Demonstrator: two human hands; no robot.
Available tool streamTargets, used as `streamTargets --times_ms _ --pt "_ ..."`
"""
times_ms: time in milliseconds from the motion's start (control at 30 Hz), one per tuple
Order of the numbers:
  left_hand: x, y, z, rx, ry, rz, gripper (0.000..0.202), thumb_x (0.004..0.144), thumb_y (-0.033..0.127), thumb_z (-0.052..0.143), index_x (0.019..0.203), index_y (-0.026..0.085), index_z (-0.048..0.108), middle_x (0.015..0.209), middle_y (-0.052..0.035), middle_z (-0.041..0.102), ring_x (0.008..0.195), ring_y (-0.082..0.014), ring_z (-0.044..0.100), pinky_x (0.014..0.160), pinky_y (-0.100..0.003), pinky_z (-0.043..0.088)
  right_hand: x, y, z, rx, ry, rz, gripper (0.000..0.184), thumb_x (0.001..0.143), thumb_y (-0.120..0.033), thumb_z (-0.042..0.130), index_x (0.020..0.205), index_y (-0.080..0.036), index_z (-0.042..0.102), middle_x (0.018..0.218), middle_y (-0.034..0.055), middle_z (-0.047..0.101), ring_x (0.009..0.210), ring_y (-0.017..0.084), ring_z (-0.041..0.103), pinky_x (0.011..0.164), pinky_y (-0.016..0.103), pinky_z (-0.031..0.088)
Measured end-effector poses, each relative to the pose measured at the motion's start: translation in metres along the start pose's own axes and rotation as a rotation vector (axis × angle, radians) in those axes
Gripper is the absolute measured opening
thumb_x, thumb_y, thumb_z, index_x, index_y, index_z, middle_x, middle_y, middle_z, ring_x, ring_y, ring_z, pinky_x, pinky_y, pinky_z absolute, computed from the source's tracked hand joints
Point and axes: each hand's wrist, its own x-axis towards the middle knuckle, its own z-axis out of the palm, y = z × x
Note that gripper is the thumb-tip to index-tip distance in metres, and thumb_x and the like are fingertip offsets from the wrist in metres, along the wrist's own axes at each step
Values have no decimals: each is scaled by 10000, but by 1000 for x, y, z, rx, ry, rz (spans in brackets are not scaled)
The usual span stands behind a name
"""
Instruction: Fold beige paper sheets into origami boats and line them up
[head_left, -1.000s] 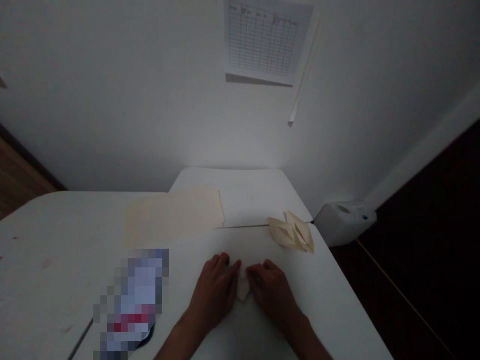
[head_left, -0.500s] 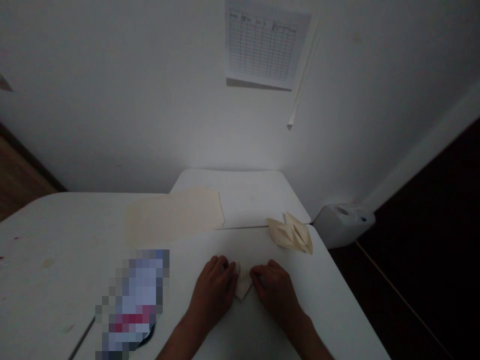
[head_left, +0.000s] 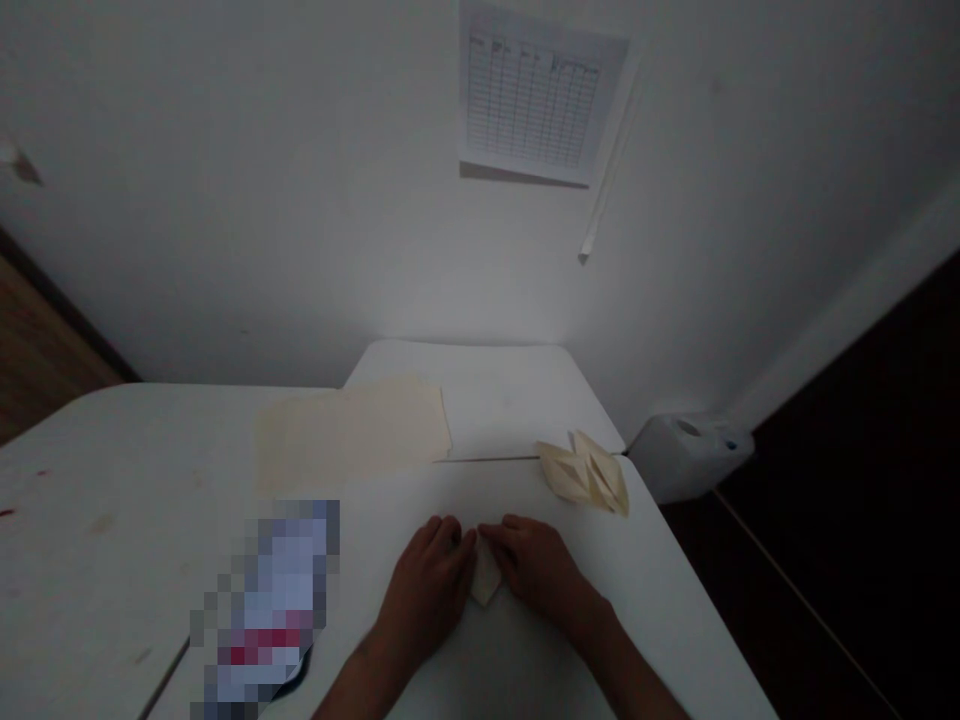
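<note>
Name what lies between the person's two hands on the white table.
In the head view, a small folded piece of cream paper lies between the left hand and the right hand, with fingers of both hands against it.

Two white folding tables meet in a bench, one behind the other, with faint reddish marks at the left. On it lie a flat cream paper sheet and, at the right edge, a pale folded paper shape. A pixelated, blurred item sits near the front. A white plastic container stands just past the bench's right corner. A printed grid chart hangs on the white wall above.
</note>
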Motion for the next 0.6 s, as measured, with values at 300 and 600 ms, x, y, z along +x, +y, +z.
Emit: streamTargets --times_ms 300,600 --pt "-5 -3 0 48 15 4 397 820 93 510 1201 189 571 942 -86 540 863 -240 500 757 -416 499 1 -4 -3 -148 -44 -28 344 939 -195 443 1236 -315 567 884 14 644 798 168 621 689 242 435" --pt "-24 -3 2 139 132 18 209 869 127 485 995 182 643 902 -84 558 850 -237 529 751 -420 522 3 -8 2 -224 -68 18 385 917 -187 471 1275 -316 528 935 35 636 817 178 623 660 246 434"
